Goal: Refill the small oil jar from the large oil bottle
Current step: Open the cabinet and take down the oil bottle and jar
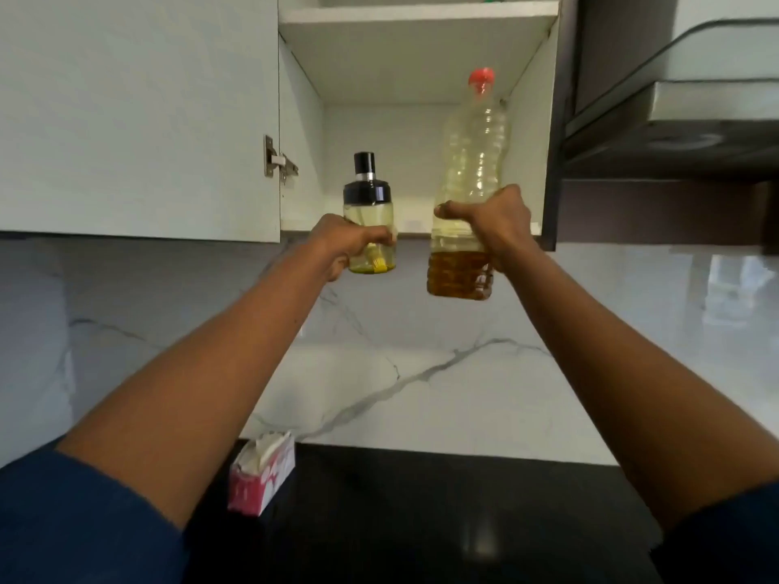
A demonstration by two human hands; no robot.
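My left hand (345,244) grips the small oil jar (370,212), a clear jar with a black lid and a yellow brush inside, with only a thin layer of oil at its bottom. My right hand (493,219) grips the large oil bottle (472,162) around its middle. The bottle is clear ribbed plastic with a red cap, and dark amber oil fills its lowest part. Both are upright and held in the air in front of the open wall cabinet (417,19), the jar left of the bottle and apart from it.
The cabinet door (139,115) hangs open at the left. A dark range hood (674,132) juts out at the right. Below are a white marble backsplash (421,360) and a black counter (421,520) with a pink tissue box (261,478) on it.
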